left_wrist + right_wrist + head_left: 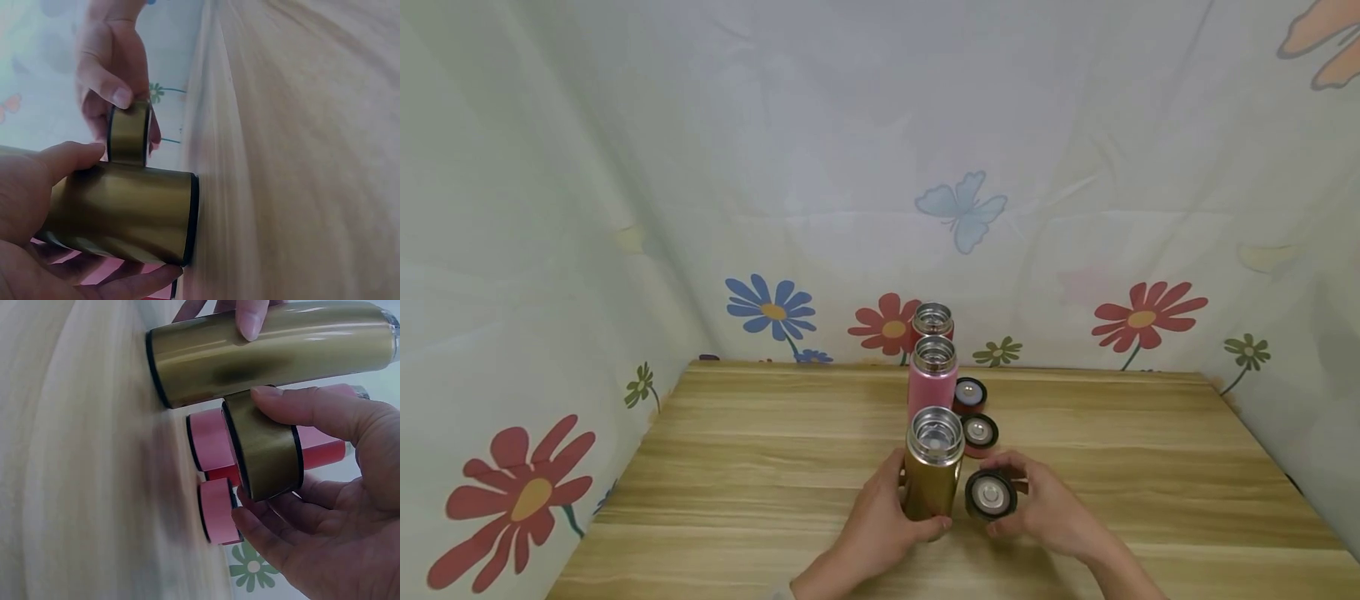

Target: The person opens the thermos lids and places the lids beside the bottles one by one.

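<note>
My left hand (887, 521) grips a gold thermos bottle (931, 487) by its lower body. The bottle stands upright with its steel mouth uncovered; whether its base touches the table I cannot tell. Just right of it, my right hand (1048, 508) holds the gold lid (265, 447) between thumb and fingers. This lid is turned with its inner side up and is raised above the table. Behind the gold bottle stands a pink thermos bottle (932, 389), also lidless. A red thermos bottle (917, 332) is farthest back, mostly hidden by the pink one.
A pink lid (979, 433) lies inner side up to the right of the bottles, with a red lid (970, 394) behind it. The wooden table (760, 467) ends at a flower-printed curtain (820, 208) at the back and sides.
</note>
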`<state>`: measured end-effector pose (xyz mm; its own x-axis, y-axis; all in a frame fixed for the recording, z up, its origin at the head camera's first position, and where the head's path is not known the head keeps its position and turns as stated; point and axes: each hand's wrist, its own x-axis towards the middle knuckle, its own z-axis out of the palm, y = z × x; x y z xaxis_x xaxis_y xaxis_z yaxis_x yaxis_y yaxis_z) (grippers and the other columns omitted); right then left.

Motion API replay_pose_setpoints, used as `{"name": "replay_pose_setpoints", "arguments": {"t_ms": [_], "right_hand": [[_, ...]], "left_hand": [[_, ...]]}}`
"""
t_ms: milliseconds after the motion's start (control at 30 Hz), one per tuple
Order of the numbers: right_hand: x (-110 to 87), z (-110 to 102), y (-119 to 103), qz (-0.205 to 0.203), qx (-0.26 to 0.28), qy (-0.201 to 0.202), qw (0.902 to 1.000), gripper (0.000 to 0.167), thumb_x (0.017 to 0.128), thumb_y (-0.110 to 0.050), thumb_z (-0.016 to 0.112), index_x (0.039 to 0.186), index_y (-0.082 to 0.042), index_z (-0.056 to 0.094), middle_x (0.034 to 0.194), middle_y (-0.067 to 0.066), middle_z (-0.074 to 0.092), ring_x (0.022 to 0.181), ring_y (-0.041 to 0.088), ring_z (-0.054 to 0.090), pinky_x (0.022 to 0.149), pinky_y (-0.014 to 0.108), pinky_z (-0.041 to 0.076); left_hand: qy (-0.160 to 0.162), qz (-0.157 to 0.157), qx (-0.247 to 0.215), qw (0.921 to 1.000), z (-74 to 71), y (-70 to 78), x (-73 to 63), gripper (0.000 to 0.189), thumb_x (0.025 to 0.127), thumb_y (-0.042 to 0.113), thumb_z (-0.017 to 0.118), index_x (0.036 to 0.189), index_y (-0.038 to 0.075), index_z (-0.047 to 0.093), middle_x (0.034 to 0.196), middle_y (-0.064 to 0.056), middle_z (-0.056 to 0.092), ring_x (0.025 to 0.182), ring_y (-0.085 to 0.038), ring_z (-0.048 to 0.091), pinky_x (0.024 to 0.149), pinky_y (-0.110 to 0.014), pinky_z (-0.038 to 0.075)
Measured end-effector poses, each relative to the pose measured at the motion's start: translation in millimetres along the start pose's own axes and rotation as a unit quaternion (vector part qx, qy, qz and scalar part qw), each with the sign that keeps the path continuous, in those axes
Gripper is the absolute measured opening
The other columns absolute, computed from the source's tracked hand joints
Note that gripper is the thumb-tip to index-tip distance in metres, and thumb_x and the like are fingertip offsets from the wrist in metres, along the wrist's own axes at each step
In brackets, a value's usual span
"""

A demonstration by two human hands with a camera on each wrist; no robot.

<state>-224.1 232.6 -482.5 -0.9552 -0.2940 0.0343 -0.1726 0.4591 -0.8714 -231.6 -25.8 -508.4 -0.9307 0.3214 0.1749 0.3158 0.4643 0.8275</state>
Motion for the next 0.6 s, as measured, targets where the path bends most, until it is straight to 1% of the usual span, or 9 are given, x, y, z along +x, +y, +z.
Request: {"name": "replay_pose_setpoints", "arguments": {"t_ms": [67, 167, 233, 333, 400, 467, 600], "right_hand": [[0.4, 1.5, 4.2, 0.004, -0.003, -0.002, 1.0000, 0.073, 0.065, -0.009, 0.095, 0.129, -0.003, 0.060, 0.133, 0.014, 0.064, 0.122, 0.033, 0.060, 0.109, 0.065, 0.041], [1.3, 3.3, 8.9, 0.014, -0.009, -0.003, 0.9999, 0.074, 0.064, -0.009, 0.095, 0.128, -0.004, 0.060, 0.125, 0.009, 0.067, 0.122, 0.031, 0.060, 0.107, 0.057, 0.045], [1.8, 4.3, 11.3, 0.017, -0.008, -0.007, 0.9998, 0.074, 0.063, -0.009, 0.095, 0.128, -0.004, 0.060, 0.122, 0.008, 0.068, 0.121, 0.031, 0.061, 0.104, 0.049, 0.047], [1.9, 5.1, 13.8, 0.009, -0.003, -0.014, 0.9999, 0.073, 0.063, -0.007, 0.095, 0.127, -0.003, 0.059, 0.121, 0.010, 0.068, 0.119, 0.031, 0.063, 0.098, 0.036, 0.051], [1.9, 5.4, 15.0, 0.004, -0.003, -0.017, 0.9998, 0.073, 0.063, -0.006, 0.094, 0.126, -0.003, 0.059, 0.119, 0.010, 0.068, 0.116, 0.030, 0.064, 0.093, 0.029, 0.052], [1.7, 5.5, 15.5, 0.001, -0.004, -0.018, 0.9998, 0.072, 0.062, -0.006, 0.095, 0.126, -0.003, 0.059, 0.118, 0.010, 0.068, 0.115, 0.028, 0.064, 0.091, 0.025, 0.051], [2.7, 5.9, 16.5, 0.006, -0.012, -0.015, 0.9998, 0.072, 0.062, -0.007, 0.095, 0.124, -0.005, 0.059, 0.116, 0.008, 0.069, 0.113, 0.025, 0.064, 0.091, 0.027, 0.051]], "left_hand": [[0.001, 0.000, 0.005, 1.0000, 1.6, -0.9, -0.2, 0.083, 0.074, 0.040, 0.092, 0.142, 0.019, 0.049, 0.129, 0.000, 0.065, 0.121, -0.022, 0.063, 0.097, -0.044, 0.055], [0.003, 0.000, 0.011, 0.9999, 3.3, -1.1, -0.5, 0.083, 0.074, 0.040, 0.092, 0.142, 0.019, 0.049, 0.130, -0.001, 0.065, 0.122, -0.022, 0.063, 0.098, -0.045, 0.054], [0.005, 0.000, 0.013, 0.9999, 4.0, -0.8, -0.8, 0.083, 0.074, 0.040, 0.092, 0.142, 0.019, 0.049, 0.131, -0.001, 0.065, 0.122, -0.023, 0.063, 0.099, -0.045, 0.054], [0.008, 0.001, 0.017, 0.9998, 4.9, -0.2, -1.0, 0.082, 0.074, 0.039, 0.092, 0.141, 0.018, 0.049, 0.131, -0.002, 0.065, 0.122, -0.023, 0.063, 0.098, -0.045, 0.054], [0.011, 0.003, 0.017, 0.9998, 5.1, 0.1, -0.7, 0.083, 0.074, 0.038, 0.092, 0.142, 0.018, 0.050, 0.131, -0.002, 0.065, 0.121, -0.023, 0.063, 0.098, -0.045, 0.053], [0.013, 0.004, 0.017, 0.9998, 5.0, 0.4, -0.7, 0.084, 0.074, 0.038, 0.093, 0.142, 0.017, 0.050, 0.131, -0.003, 0.065, 0.121, -0.023, 0.063, 0.098, -0.045, 0.053], [0.013, 0.002, 0.017, 0.9998, 4.5, 0.8, -0.6, 0.084, 0.074, 0.039, 0.093, 0.143, 0.018, 0.049, 0.131, -0.003, 0.065, 0.121, -0.022, 0.063, 0.098, -0.044, 0.053]]}}
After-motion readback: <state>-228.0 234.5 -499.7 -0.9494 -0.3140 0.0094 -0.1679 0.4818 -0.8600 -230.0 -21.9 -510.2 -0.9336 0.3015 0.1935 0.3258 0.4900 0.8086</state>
